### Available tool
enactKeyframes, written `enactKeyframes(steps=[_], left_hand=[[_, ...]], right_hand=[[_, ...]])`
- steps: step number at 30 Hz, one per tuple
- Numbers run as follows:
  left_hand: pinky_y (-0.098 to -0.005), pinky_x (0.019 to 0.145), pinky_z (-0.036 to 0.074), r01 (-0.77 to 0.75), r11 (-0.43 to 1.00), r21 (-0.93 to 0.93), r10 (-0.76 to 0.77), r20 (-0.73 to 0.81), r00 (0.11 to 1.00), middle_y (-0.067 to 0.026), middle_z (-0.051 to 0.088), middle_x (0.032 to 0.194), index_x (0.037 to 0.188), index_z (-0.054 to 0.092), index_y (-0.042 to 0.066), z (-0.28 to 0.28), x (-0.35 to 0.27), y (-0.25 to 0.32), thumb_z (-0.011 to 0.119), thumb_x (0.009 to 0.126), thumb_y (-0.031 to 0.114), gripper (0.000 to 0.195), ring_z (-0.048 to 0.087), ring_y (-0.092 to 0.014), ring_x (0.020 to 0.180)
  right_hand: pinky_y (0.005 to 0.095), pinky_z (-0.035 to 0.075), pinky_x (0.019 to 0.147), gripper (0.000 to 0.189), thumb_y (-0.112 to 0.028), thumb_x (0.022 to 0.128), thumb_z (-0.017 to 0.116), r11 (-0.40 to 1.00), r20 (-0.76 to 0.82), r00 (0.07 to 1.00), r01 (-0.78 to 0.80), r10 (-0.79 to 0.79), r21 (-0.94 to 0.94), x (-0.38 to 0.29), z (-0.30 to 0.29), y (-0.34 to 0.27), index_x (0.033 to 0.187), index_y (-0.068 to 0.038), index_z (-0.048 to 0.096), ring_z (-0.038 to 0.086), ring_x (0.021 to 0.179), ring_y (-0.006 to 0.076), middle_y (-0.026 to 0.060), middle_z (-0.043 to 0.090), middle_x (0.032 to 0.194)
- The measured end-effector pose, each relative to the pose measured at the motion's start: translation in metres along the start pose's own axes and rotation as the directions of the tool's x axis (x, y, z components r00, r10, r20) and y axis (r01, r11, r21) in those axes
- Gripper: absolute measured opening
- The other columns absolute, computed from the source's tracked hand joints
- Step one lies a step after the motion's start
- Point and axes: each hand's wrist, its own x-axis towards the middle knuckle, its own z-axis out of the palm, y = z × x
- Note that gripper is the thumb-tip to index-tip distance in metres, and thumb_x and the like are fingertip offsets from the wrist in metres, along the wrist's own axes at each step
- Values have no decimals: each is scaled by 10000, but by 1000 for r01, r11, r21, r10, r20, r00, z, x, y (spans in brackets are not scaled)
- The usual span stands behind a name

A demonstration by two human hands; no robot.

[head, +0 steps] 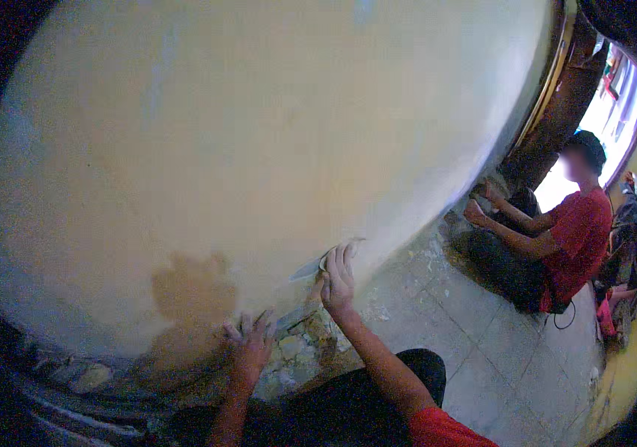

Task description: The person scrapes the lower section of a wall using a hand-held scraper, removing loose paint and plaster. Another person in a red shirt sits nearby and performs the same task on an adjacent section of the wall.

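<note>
A large cream-coloured wall fills most of the view before me. Low on it, a loose, peeling flap of paint or plaster stands off the surface, and my right hand has its fingers around the flap's edge. To the left and lower, my left hand rests at the foot of the wall with its fingers spread and nothing visible in them. Between the hands the surface is broken, with a darker edge and a brown patch showing. Broken pale flakes lie on the floor below.
A co-worker in a red shirt sits on the tiled floor to the right, hands near the wall's end by a dark door frame. Bags and cloths are heaped behind them. Dim rubble lies lower left. My bent knee is close by.
</note>
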Motion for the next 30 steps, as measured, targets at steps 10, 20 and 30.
enactKeyframes(steps=[10, 20, 30], left_hand=[[-810, 903, 313, 62, 956, 286, -25, -133, 991, -196, 502, 1378, 1433, 434, 395, 8, -6, 6, 504, 950, 493, 497, 414, -590, 1211], [-819, 1003, 163, 93, 988, 123, -94, 7, 996, -188, 414, 1465, 1455, 394, 421, -19, -7, 22, 491, 963, 482, 505, 331, -570, 1307], [-831, 986, 151, -40, 967, 251, 111, -276, 955, -200, 390, 1468, 1438, 431, 405, 43, -6, -15, 557, 934, 473, 523, 278, -611, 1300]], right_hand=[[509, 276, 1147, 459, -165, 1021, 421, 988, -5, 988, 152, -152, 24, -1, 1, 4, 1412, 77, 418, 291, 1398, 502, 340, 366, 1463], [474, 242, 1167, 459, -145, 1027, 391, 998, -9, 999, 38, -37, 54, 9, -15, -18, 1425, 84, 396, 255, 1429, 457, 336, 334, 1484], [510, 255, 1155, 460, -160, 1005, 435, 990, -21, 998, -56, 59, 126, 20, -8, -27, 1396, 82, 432, 258, 1420, 483, 340, 334, 1484]])
